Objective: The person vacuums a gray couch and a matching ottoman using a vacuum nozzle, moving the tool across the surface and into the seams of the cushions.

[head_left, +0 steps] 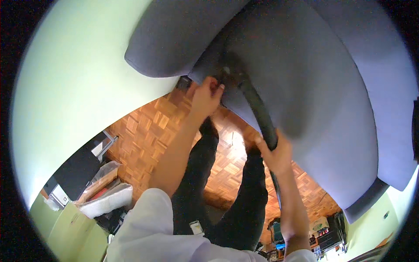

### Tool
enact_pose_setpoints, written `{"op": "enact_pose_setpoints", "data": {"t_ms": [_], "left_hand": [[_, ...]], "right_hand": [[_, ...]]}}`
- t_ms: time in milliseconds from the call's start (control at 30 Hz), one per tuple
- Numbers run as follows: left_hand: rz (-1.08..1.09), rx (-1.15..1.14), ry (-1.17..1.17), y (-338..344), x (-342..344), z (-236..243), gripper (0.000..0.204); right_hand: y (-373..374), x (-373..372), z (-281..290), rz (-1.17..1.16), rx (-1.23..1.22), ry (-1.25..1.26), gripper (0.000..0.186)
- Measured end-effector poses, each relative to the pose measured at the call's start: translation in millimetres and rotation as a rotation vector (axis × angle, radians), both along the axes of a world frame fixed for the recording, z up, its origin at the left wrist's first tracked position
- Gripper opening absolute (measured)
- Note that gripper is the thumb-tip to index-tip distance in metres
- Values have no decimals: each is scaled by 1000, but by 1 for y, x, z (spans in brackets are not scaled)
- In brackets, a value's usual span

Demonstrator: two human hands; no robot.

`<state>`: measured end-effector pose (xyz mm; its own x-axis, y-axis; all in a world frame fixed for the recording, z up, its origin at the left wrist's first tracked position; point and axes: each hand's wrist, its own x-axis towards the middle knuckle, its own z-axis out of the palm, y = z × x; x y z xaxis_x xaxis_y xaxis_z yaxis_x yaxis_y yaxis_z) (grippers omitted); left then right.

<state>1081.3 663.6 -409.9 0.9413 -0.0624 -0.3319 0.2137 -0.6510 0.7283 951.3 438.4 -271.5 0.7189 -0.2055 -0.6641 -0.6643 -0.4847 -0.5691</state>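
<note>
A long dark vacuum cleaner tube (pixel 259 109) slants across the front of a grey sofa seat (pixel 323 91). My right hand (pixel 278 153) is wrapped round its nearer part, and a thinner dark length runs on below the hand. The tube's far end lies on the seat in dark shadow, so its tip is hard to make out. My left hand (pixel 207 97) is by the seat's front corner, close to that end, with its fingers curled in a pinch. What they hold, if anything, does not show. The sofa's armrest (pixel 170 41) rises beyond my left hand.
My legs in dark trousers (pixel 246 192) stand on a parquet floor (pixel 144 131) in front of the sofa. To the left is a pale wall (pixel 78 87), with a wrapped white package (pixel 111 201) and a black panel (pixel 78 172) below. Assorted items, including a box (pixel 318 225), lie at the lower right.
</note>
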Motion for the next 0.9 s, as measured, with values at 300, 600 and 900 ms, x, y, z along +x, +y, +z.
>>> {"op": "enact_pose_setpoints", "data": {"t_ms": [300,600,900], "left_hand": [[453,-415,0,79,5,24,16],[184,-36,-112,28,30,-1,35],[319,-176,116,10,33,13,42]], "right_hand": [[23,-34,-28,-8,-97,-281,57],[85,26,-37,-222,-348,-500,62],[64,61,-42,-588,-284,-241,56]]}}
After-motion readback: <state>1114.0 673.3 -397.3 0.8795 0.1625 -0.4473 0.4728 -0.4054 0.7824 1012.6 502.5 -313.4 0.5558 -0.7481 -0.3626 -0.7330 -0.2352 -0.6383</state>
